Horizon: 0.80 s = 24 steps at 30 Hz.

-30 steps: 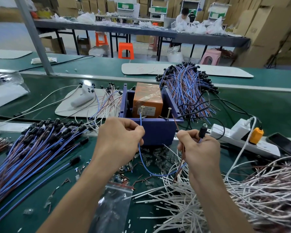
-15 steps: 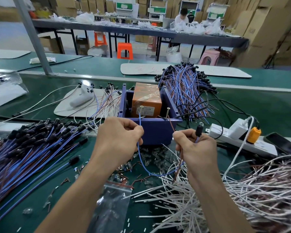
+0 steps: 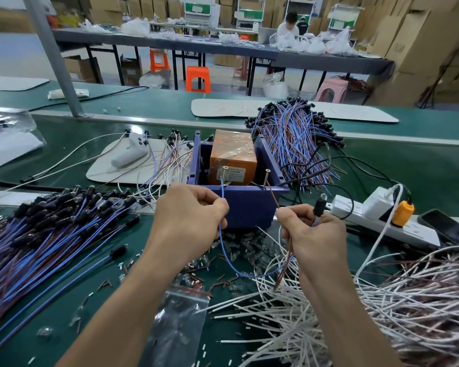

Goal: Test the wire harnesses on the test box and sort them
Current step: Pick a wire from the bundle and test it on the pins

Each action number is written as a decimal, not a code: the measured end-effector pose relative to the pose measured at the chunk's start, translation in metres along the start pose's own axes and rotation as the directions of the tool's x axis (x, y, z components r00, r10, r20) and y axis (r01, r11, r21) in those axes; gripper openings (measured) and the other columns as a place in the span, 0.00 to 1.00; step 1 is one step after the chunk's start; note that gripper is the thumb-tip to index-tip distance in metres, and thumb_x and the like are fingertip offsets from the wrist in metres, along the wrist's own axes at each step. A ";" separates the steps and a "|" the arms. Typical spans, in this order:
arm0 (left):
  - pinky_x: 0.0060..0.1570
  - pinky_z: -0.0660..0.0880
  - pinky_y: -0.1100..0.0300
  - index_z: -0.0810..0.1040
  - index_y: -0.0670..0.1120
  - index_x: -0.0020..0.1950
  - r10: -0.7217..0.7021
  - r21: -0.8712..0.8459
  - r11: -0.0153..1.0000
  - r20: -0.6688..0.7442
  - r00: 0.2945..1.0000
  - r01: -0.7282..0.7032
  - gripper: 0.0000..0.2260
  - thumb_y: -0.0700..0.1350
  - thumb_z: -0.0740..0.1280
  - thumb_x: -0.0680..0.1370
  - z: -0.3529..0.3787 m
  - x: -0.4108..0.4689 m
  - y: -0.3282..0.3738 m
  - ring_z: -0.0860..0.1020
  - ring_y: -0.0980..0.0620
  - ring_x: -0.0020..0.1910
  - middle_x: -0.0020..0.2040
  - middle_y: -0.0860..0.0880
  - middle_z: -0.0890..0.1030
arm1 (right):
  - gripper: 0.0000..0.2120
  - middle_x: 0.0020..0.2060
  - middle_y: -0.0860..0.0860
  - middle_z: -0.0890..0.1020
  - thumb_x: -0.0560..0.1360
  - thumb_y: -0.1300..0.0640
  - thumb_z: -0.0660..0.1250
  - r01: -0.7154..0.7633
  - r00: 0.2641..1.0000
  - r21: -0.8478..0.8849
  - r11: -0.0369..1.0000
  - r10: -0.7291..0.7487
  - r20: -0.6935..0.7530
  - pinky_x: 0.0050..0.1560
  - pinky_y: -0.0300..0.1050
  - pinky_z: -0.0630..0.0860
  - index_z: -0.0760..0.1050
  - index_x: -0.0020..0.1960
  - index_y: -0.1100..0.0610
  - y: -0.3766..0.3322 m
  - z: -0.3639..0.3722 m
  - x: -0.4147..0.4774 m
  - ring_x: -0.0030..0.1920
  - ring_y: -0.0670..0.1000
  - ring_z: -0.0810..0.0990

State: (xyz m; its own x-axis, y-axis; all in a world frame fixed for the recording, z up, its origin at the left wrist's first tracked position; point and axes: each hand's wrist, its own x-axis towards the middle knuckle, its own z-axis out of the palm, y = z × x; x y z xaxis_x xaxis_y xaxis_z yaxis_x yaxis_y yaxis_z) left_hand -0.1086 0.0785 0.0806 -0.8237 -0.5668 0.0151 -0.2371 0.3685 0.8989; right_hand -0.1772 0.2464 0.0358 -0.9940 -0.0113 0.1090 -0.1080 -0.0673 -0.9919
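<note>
The test box (image 3: 245,205) is a purple bin holding an orange block, with two brass screws at its front rim. My left hand (image 3: 190,218) pinches the blue wire (image 3: 224,250) of one harness and holds its end up to the left screw (image 3: 224,172). My right hand (image 3: 312,234) grips the same harness by its brown wire (image 3: 273,197), which reaches toward the right screw (image 3: 266,176). The harness's black connector (image 3: 318,206) sticks up from my right fist. The blue wire loops down between my hands.
A big pile of blue and brown harnesses (image 3: 40,234) lies at the left, another pile (image 3: 294,136) behind the box. White wires (image 3: 382,300) are heaped at the right. A white power strip (image 3: 379,221) and a phone (image 3: 445,226) lie right of the box. A clear bag (image 3: 178,324) lies in front.
Both hands have stayed at the box's front rim with the same harness. The right hand and its connector have edged slightly left and lower; the view has shifted a little.
</note>
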 end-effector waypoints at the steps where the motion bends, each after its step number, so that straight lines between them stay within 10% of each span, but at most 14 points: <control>1: 0.22 0.70 0.70 0.84 0.48 0.32 0.005 0.004 1.000 0.002 1.000 -0.005 0.13 0.43 0.72 0.78 0.000 0.000 0.000 0.79 0.58 0.22 0.28 0.52 0.84 | 0.13 0.24 0.50 0.76 0.74 0.64 0.74 0.001 1.000 -0.006 1.000 -0.001 0.006 0.29 0.41 0.69 0.83 0.33 0.53 0.000 0.000 0.000 0.27 0.49 0.73; 14: 0.25 0.73 0.67 0.85 0.56 0.34 0.075 -0.014 0.997 0.056 0.996 -0.075 0.09 0.45 0.70 0.72 -0.005 -0.007 0.008 0.78 0.57 0.23 0.28 0.53 0.83 | 0.13 0.23 0.52 0.74 0.74 0.66 0.73 -0.045 0.997 0.015 0.999 0.044 0.063 0.24 0.39 0.64 0.81 0.32 0.55 -0.004 -0.001 -0.007 0.24 0.49 0.68; 24: 0.39 0.79 0.60 0.86 0.62 0.41 0.287 0.024 0.956 0.115 0.951 -0.292 0.03 0.52 0.76 0.73 -0.016 -0.016 0.017 0.82 0.62 0.32 0.33 0.59 0.85 | 0.11 0.22 0.53 0.69 0.73 0.69 0.70 -0.092 0.840 -0.096 0.991 0.129 0.527 0.24 0.38 0.60 0.79 0.34 0.59 -0.019 0.004 -0.026 0.23 0.48 0.64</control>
State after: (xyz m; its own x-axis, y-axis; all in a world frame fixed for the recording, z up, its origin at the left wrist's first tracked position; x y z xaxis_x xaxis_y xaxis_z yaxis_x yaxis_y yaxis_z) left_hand -0.0915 0.0825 0.1029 -0.9106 -0.3484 0.2224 0.0015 0.5351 0.8448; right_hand -0.1495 0.2441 0.0517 -0.8390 -0.5442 -0.0015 -0.0176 0.0298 -0.9994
